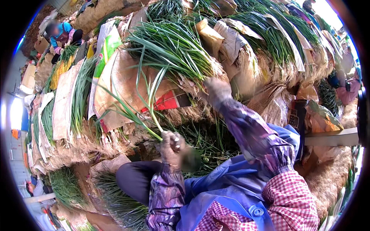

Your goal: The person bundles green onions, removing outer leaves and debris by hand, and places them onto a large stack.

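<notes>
My left hand (171,148) is closed round a few long-leaved green stalks (154,115) that look like young leeks or green garlic. Their pale lower stems meet my fist, and the leaves fan up and away to the left. Motion blurs my right hand (218,91), which reaches to the stem and root end of a large heap of the same green stalks (169,48). Its fingers are smeared, so I cannot see whether they grip anything. Brown paper (123,86) lies under that heap. Below my hands is a dark pile of loose green leaves (210,142).
More bundles with pale fibrous roots, layered with sheets, stretch along the left (79,107) and back right (269,42). A person (61,36) works at the far left; another in pink (348,90) is at the right edge. A pale bar (327,137) crosses at right.
</notes>
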Demonstrator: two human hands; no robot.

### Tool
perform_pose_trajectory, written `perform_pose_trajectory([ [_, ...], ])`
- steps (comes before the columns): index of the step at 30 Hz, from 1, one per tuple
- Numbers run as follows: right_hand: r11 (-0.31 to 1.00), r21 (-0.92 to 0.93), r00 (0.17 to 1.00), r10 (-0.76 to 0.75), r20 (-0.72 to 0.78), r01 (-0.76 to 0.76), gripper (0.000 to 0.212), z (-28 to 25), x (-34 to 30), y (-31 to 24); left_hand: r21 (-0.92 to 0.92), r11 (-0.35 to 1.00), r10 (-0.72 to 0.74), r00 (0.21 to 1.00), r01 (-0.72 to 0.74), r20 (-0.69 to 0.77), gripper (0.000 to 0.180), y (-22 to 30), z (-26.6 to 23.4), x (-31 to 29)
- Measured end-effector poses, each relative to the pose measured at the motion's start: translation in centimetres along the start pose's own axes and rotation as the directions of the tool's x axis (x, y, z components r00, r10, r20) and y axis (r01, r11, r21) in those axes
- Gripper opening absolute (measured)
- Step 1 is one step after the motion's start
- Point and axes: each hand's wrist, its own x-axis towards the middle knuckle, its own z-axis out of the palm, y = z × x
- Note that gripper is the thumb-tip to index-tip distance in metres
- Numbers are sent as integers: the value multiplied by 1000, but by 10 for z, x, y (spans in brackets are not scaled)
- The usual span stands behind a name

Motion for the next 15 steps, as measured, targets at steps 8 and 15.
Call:
perform_pose_trajectory([
  [8,817,558,941,-287,180,143,34,13,-5,-7,119,962,-230,966,244,-122,38,-39,15,39],
  [15,676,737,998,-63,27,23,27,53,-35,-41,170,953,-240,967,252,-86,29,-32,43,9],
])
